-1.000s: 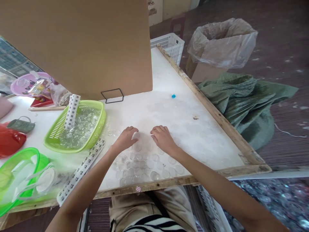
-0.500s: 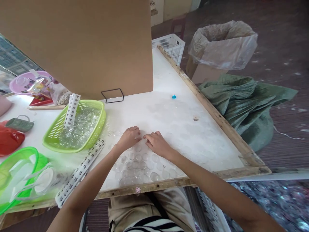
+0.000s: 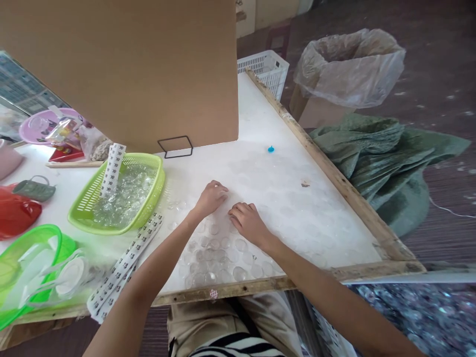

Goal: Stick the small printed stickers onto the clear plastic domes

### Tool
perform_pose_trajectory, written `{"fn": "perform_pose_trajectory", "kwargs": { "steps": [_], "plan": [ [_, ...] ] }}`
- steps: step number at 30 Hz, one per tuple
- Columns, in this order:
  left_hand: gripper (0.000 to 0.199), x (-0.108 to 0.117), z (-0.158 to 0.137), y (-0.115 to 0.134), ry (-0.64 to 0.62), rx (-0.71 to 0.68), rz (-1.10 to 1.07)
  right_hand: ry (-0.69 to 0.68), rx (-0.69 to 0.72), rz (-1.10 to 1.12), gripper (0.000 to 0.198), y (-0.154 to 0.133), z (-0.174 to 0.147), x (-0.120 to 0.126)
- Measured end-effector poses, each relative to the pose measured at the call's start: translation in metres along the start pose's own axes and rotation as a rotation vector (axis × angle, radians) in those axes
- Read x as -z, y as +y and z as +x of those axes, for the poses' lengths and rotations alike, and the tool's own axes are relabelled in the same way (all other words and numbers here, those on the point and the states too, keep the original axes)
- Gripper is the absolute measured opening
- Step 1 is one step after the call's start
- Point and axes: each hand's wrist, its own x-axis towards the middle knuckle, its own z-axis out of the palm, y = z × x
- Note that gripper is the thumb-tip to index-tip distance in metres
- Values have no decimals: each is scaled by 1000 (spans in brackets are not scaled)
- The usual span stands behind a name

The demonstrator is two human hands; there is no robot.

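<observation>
Many clear round plastic pieces (image 3: 213,255) lie close together on the white tabletop, mostly between my forearms and the near edge. My left hand (image 3: 211,199) is over the middle of the table, its fingers bent and drawn together. Just right of it and a little nearer to me, my right hand (image 3: 248,223) rests low over the surface with curled fingers. Whatever either hand pinches is too small and transparent to make out. The two hands are apart.
A green basket (image 3: 85,199) of clear pieces and patterned white strips (image 3: 126,263) lie left. A cardboard sheet (image 3: 156,69) stands behind, beside a black wire stand (image 3: 175,147). A small blue piece (image 3: 271,148) lies farther back. Wooden edging (image 3: 334,183) borders the table.
My left hand has moved away from me and to the right. My right hand has shifted slightly right, and the whole view has shifted a little.
</observation>
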Motion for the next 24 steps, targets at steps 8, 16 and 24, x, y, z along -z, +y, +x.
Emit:
{"fn": "perform_pose_trajectory", "kwargs": {
  "steps": [8, 16, 24],
  "plan": [
    [48, 41, -34, -69, 131, 116, 114, -19, 50, 1, 18, -5, 25, 8],
    [38, 33, -36, -76, 111, 74, 93, -123, 244, -101, 29, -29, 116, -24],
    [30, 33, -25, -76, 166, 103, 21, -126, 197, -156, 27, -10, 121, -23]
  ]
}}
